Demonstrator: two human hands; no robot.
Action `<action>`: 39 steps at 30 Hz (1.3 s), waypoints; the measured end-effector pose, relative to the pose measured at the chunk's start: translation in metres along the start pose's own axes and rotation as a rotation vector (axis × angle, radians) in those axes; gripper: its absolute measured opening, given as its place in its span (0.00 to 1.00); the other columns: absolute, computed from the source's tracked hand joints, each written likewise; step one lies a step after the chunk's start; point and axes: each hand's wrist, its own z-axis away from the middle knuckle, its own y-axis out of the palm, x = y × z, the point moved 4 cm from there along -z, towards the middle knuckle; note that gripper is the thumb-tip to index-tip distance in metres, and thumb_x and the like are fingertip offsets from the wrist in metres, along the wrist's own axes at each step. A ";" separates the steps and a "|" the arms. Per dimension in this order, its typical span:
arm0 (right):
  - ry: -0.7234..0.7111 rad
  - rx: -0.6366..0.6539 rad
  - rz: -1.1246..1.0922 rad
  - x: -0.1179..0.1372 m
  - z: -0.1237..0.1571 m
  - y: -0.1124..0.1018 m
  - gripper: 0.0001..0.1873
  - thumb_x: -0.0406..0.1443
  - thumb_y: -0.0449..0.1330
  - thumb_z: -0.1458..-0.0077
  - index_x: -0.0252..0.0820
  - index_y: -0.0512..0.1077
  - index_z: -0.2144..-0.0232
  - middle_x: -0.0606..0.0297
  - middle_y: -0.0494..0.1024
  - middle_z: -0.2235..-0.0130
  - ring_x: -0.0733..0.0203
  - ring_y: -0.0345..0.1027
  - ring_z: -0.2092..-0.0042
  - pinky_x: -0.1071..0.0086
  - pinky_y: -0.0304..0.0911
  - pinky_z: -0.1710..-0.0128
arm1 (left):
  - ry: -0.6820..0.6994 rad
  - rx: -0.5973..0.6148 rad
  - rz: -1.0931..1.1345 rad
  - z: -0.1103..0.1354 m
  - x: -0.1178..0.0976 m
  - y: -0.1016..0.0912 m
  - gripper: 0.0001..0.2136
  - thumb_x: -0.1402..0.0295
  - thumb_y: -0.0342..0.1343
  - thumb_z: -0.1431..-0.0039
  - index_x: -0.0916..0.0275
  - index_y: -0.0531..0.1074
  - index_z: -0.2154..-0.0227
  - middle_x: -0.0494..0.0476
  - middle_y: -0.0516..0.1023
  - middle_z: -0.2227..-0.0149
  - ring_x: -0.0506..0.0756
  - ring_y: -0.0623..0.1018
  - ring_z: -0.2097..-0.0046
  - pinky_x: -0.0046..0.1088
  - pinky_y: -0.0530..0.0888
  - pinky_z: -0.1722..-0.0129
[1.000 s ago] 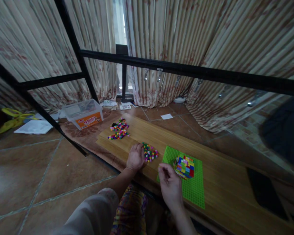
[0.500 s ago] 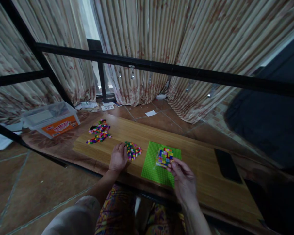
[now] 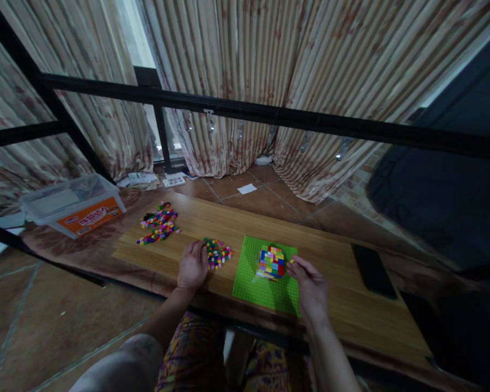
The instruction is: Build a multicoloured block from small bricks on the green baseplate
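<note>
A green studded baseplate (image 3: 249, 280) lies on a low wooden board (image 3: 335, 256). On it stands a multicoloured brick block (image 3: 271, 262). My right hand (image 3: 310, 286) rests at the block's right side, fingers pinched on a small yellow piece beside it. My left hand (image 3: 193, 265) lies on the board with its fingers curled at the edge of a small pile of loose coloured bricks (image 3: 217, 254). A larger pile of loose bricks (image 3: 157, 228) lies further left on the board.
A clear plastic box with an orange label (image 3: 71, 204) stands on the floor at the left. A black phone (image 3: 373, 263) lies on the board's right part. A black metal frame (image 3: 269, 115) crosses in front of striped curtains. Tiled floor surrounds the board.
The view has swung right. My right hand has moved from the front left of the baseplate to the right side of the brick block. My left hand has stayed by the small pile.
</note>
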 end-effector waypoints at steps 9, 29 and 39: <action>-0.147 -0.073 0.119 0.000 -0.012 0.018 0.17 0.41 0.66 0.62 0.38 0.77 0.68 0.60 0.80 0.67 0.59 0.72 0.66 0.59 0.66 0.58 | -0.005 0.004 -0.005 0.000 -0.001 0.000 0.13 0.67 0.42 0.38 0.65 0.69 0.57 0.64 0.74 0.59 0.61 0.73 0.56 0.41 0.71 0.53; -0.141 -0.026 0.149 -0.006 -0.015 0.021 0.21 0.42 0.68 0.64 0.38 0.76 0.66 0.66 0.76 0.73 0.64 0.68 0.71 0.66 0.66 0.66 | -0.013 0.018 0.008 0.000 0.003 0.003 0.13 0.67 0.42 0.38 0.64 0.70 0.58 0.63 0.74 0.60 0.60 0.73 0.56 0.40 0.71 0.52; -0.093 0.014 0.100 -0.011 -0.016 0.011 0.20 0.44 0.66 0.61 0.40 0.76 0.64 0.63 0.78 0.69 0.63 0.69 0.69 0.64 0.65 0.65 | -0.022 0.014 0.024 0.000 0.000 0.000 0.12 0.68 0.43 0.39 0.62 0.69 0.58 0.62 0.73 0.59 0.60 0.73 0.55 0.40 0.71 0.52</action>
